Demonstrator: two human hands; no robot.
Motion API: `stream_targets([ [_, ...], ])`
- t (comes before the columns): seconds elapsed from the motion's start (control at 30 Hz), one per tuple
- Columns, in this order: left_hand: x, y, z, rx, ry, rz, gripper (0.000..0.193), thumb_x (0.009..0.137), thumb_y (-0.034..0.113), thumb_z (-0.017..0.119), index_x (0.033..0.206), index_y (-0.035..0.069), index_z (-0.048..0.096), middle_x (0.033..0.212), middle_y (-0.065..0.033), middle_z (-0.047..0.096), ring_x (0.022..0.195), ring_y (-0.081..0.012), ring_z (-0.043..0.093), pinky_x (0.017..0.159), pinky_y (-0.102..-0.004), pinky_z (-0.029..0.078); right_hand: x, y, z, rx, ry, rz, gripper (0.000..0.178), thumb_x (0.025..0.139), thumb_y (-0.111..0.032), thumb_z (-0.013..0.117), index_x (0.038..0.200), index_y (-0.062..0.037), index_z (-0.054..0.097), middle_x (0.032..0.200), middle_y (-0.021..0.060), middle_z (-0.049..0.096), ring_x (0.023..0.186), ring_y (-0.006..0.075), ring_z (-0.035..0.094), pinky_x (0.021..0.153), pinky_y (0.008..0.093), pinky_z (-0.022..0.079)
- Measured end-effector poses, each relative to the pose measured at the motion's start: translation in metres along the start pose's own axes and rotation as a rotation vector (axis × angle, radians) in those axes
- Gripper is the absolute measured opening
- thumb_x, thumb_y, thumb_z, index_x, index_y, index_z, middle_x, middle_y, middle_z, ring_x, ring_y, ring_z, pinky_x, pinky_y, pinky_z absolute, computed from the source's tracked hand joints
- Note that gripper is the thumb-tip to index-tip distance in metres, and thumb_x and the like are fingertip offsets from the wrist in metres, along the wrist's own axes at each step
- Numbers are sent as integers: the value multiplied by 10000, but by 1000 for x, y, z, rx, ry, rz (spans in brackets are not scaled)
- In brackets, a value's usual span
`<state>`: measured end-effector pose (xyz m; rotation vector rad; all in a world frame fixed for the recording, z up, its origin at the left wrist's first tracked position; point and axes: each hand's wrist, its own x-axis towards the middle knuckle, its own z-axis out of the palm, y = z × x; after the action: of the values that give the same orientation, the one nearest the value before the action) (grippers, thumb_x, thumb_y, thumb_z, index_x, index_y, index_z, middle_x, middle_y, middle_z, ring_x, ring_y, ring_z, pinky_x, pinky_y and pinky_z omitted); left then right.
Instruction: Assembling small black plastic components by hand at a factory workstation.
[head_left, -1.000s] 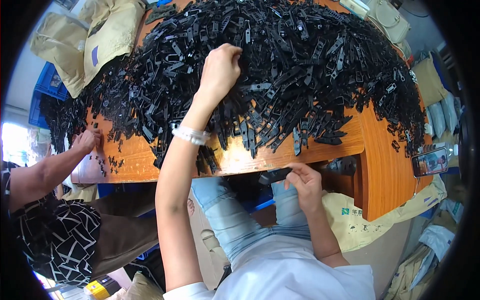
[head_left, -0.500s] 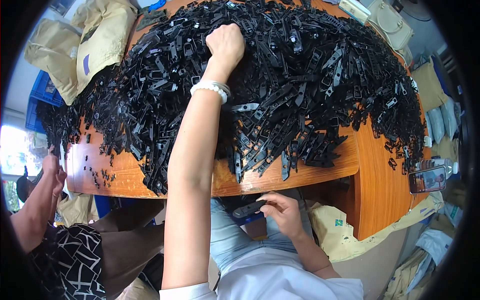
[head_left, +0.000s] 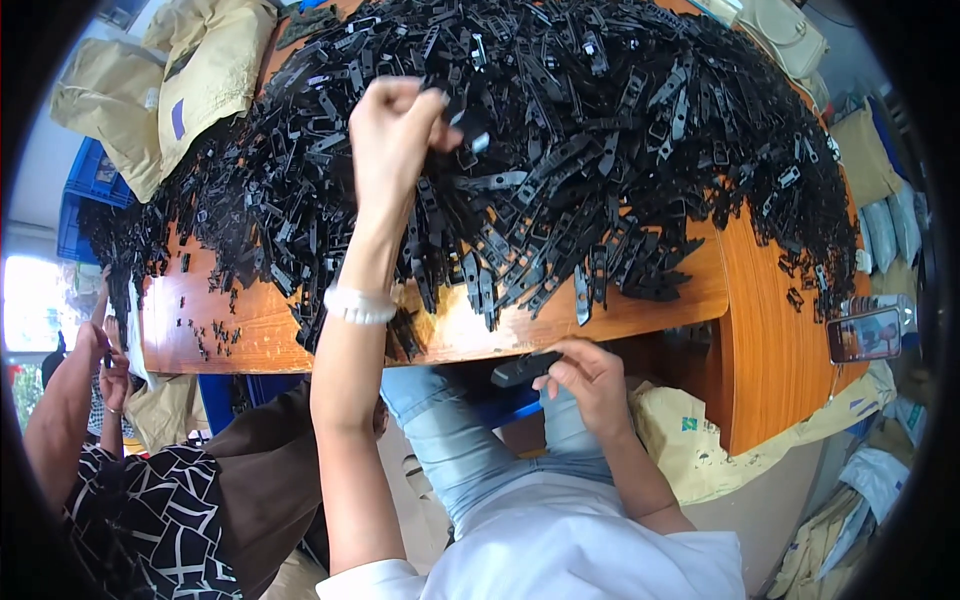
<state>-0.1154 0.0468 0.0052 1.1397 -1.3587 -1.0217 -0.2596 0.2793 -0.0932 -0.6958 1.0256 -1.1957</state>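
Black part [head_left: 522, 370] in right hand [head_left: 588, 385], just below the front edge of the table [head_left: 775, 330], over the lap [head_left: 450, 430]. Thumb and fingers pinch it by one end; the rest juts out leftward, along the table's front. Left hand [head_left: 390, 140] raised above the middle of the table, fingers curled in; dark bit at the fingertips, but with so much black behind, cannot tell whether it is gripped. Pale beaded bracelet [head_left: 358, 305] on that wrist, over the table's front strip. Around and beyond the hand, pile [head_left: 600, 150] of black parts covering most of the table: slender pieces, many with slots and holes, lying every which way, some pointing out toward the front edge. Bare wood along the table's front and on its right wing. Small bits [head_left: 215, 340] scattered at the table's left front, apart from the pile. Phone [head_left: 865, 335], screen lit, at the table's right edge. Pale sack [head_left: 680, 430] below the table's right front. Paper bags [head_left: 215, 90] at the table's far left; blue crates [head_left: 95, 175] just off that side. Pale handbag [head_left: 785, 40] at the table's far right. Co-worker's forearm [head_left: 55, 430] raised off the table's left end, above black-and-white patterned cloth [head_left: 170, 520].
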Motion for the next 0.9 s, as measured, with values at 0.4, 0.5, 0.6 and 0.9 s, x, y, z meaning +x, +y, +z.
stream_targets([
  [0.4,-158,-29,-56,-512,-372,-409,186,720,-153,490,822,-4,444,876,-142,585,748,-183,612,672,-259,519,7,-20,25,-50,-50,-217,208,823,-2,547,1016,72,523,800,120,598,601,152,582,623,282,514],
  [0.5,-176,-31,-60,-291,-495,-334,192,743,-125,524,877,4,477,806,-39,579,710,-56,552,603,-174,419,5,-23,28,-75,-67,-257,200,818,7,549,1003,82,538,858,116,576,653,139,590,658,281,527],
  [0.6,-186,-17,-54,-351,-485,-391,257,756,-99,516,1001,-23,512,853,-50,595,705,-53,562,585,-178,412,2,-25,29,-175,-70,-310,194,814,13,549,995,84,544,874,109,560,676,132,583,684,272,532],
  [0.9,-189,4,-73,156,-720,-185,558,701,-70,492,1254,-6,442,748,-104,652,545,-65,514,505,-185,405,-8,-35,29,-645,-32,-591,229,733,27,621,957,50,587,823,105,590,698,135,560,602,216,457],
])
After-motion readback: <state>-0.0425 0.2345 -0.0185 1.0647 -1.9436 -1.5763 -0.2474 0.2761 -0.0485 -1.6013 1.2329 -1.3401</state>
